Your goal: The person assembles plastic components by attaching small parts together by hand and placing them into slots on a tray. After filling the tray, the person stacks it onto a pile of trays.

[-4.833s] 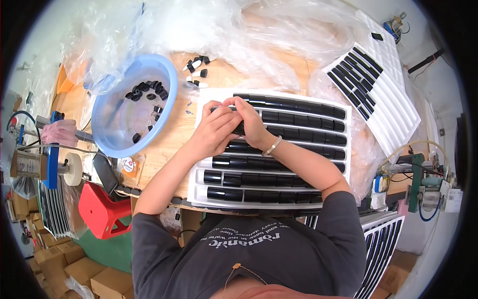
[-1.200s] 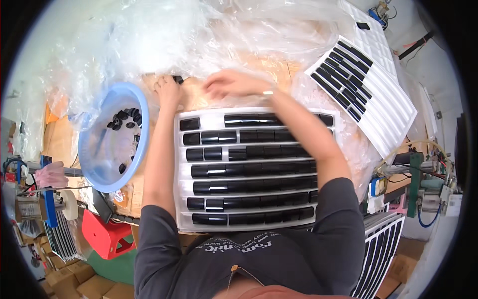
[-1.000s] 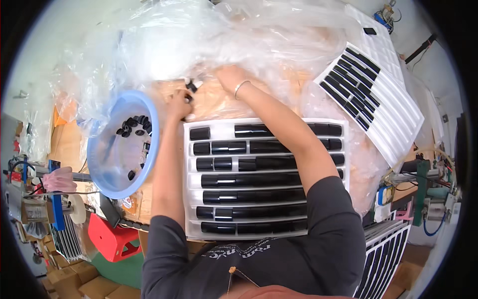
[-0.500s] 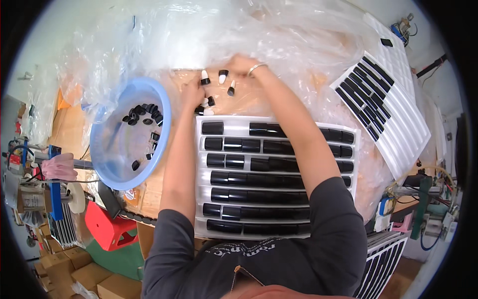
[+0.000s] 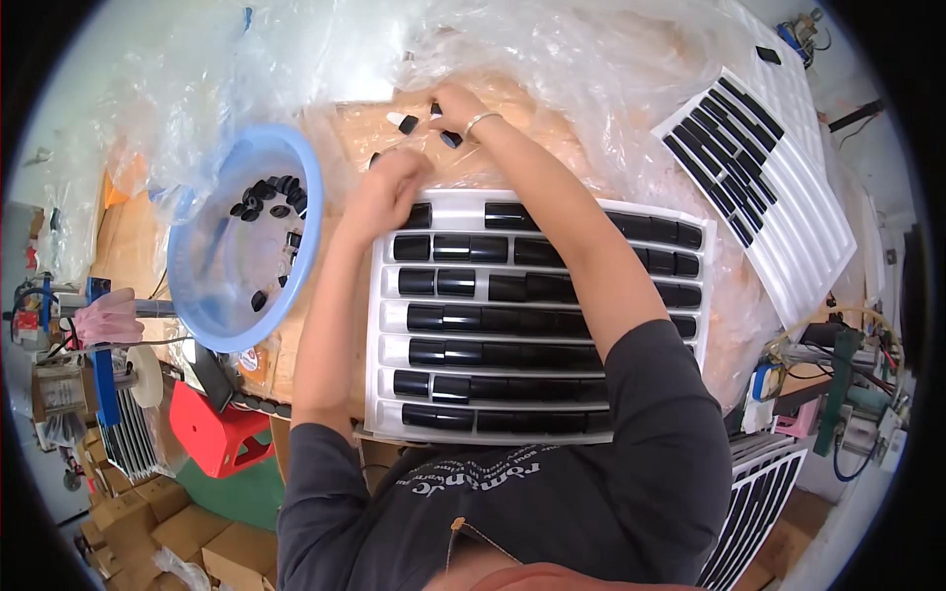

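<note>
My right hand (image 5: 458, 106) is over the bare wood beyond the tray, its fingertips closed around a small black-and-white cap (image 5: 436, 110). Close by lie two more loose caps, one a black cap with a white tip (image 5: 405, 123) and the other a dark cap (image 5: 450, 139). At the near-left of these, my left hand (image 5: 394, 182) is curled at the upper left corner of the white tray (image 5: 458, 214). Whatever its fingers hold is hidden. Rows of glossy black caps (image 5: 453, 318) fill most of the tray's grooves, with some gaps on the left side.
A blue basin (image 5: 177, 271) holding several black caps stands to my left. Crumpled clear plastic sheeting (image 5: 493, 39) covers the far side. Another partly filled white tray (image 5: 788, 236) lies at the right. A red stool (image 5: 207, 433) and cardboard boxes (image 5: 192, 532) are below left.
The left hand has drawn back from among the loose caps to the tray's corner. The right hand has closed on a cap. My view has shifted slightly, and fewer loose caps show.
</note>
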Action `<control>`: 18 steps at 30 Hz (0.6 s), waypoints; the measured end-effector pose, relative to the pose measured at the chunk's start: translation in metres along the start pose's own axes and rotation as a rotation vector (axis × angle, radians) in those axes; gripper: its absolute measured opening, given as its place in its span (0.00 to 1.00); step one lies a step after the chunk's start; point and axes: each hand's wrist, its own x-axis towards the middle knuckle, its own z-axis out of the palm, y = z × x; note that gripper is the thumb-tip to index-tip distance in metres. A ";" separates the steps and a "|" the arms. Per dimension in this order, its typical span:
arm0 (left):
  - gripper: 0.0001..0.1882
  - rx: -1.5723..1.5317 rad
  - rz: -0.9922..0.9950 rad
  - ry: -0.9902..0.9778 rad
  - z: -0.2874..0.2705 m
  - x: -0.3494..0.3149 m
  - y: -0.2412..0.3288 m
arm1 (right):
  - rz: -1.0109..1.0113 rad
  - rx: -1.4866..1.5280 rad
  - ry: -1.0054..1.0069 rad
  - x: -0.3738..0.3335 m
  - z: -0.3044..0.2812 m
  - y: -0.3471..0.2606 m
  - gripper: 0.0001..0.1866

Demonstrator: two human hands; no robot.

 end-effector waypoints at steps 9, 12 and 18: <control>0.17 0.172 0.168 -0.384 -0.028 -0.061 0.049 | 0.045 0.307 0.451 -0.046 -0.057 -0.017 0.17; 0.17 0.217 0.208 -0.399 -0.038 -0.069 0.039 | 0.053 0.428 0.410 -0.086 -0.098 -0.066 0.13; 0.17 0.219 0.242 -0.369 -0.041 -0.073 0.029 | 0.208 1.056 0.193 -0.153 -0.084 -0.102 0.11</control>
